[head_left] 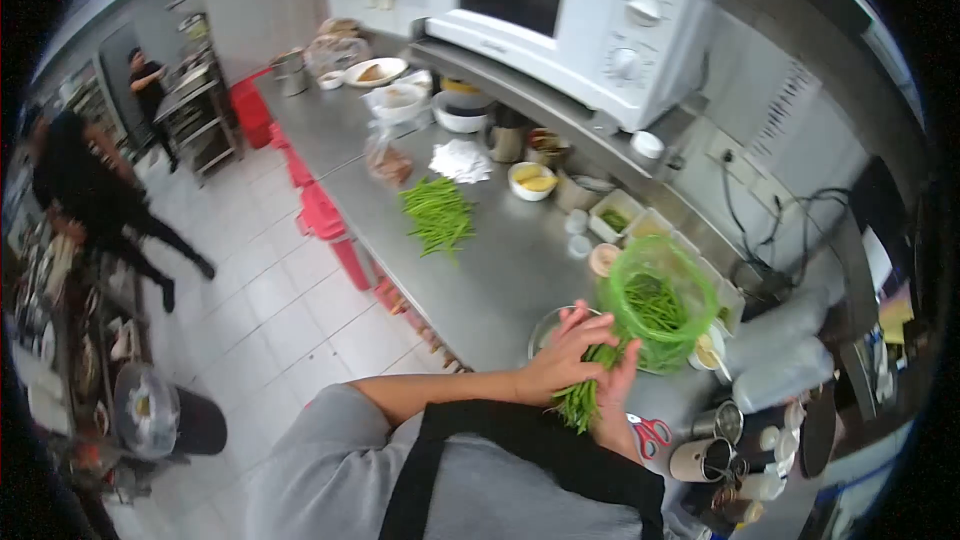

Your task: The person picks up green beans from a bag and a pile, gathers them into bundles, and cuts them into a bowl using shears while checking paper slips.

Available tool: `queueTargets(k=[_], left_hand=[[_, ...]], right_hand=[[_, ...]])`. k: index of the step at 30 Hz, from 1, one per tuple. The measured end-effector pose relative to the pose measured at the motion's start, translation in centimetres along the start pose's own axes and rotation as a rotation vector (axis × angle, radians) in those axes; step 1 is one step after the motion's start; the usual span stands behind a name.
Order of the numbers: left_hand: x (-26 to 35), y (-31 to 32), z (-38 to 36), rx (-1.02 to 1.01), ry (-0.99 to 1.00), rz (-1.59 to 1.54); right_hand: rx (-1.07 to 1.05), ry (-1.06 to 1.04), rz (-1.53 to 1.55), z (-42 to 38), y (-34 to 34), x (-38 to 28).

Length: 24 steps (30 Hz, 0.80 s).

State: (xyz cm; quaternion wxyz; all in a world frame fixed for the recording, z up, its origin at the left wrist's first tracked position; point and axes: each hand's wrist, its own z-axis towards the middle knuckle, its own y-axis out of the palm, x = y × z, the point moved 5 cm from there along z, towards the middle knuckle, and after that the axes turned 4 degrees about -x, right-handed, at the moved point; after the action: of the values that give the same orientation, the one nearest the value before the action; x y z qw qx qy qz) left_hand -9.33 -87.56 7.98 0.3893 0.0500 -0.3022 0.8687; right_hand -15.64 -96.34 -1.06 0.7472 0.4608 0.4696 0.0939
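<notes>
Green stalks (576,407) fill your left hand (568,354) and right hand (614,387); they look light and bendy, so hold their middle.

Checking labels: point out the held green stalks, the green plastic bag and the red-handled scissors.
Held green stalks (577,407): head view, lower part of the bunch.
Green plastic bag (667,351): head view, near side wall.
Red-handled scissors (651,428): head view, handles.
</notes>
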Motion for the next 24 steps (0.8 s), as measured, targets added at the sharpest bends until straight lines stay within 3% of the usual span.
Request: queueTargets(k=[3, 6, 7, 9, 12, 14, 17, 19, 21, 24], left_hand=[[-0.7, -1.2, -1.2, -0.149, -0.213, 0.016], [-2.0, -0.9, -3.0, -0.185, -0.197, -0.041], [-2.0, -1.1, -3.2, -0.19, -0.168, -0.081], [-2.2, -2.3, -4.6, -0.26, -0.235, -0.292], [-3.6, -3.8, -3.9, -0.23, -0.539, -1.109], [-3.9, -3.4, -3.6, -0.183, -0.775, -1.455], [-4.2, -0.2, -3.2, -0.198, -1.04, -1.477], [-4.1, 1.1, -3.5, -0.196, -1.025, -1.446], [-4.1, 1.5, -3.4, -0.206, -1.035, -1.316], [-2.9, 1.8, -3.0, -0.433, -1.115, -1.229]], right_hand=[[0.009, 0.102, 0.058, -0.4, 6.7, -1.1], [0.007, 0.188, 0.194, 0.8, 1.6, 1.3], [0.202, 0.207, 0.191, 0.5, 2.9, 1.6], [0.18, 0.243, 0.106, 0.1, 3.0, 1.0], [0.173, 0.187, 0.061, 0.4, 3.5, 0.4], [0.242, 0.159, -0.077, 0.0, 4.9, 0.4], [0.173, 0.055, -0.319, -0.3, 5.8, 0.3], [0.161, 0.023, -0.394, -0.6, 5.6, -0.1], [0.133, -0.161, -0.737, 0.0, 5.0, -1.3], [0.082, -0.385, -1.223, -0.1, 5.9, -3.0]])
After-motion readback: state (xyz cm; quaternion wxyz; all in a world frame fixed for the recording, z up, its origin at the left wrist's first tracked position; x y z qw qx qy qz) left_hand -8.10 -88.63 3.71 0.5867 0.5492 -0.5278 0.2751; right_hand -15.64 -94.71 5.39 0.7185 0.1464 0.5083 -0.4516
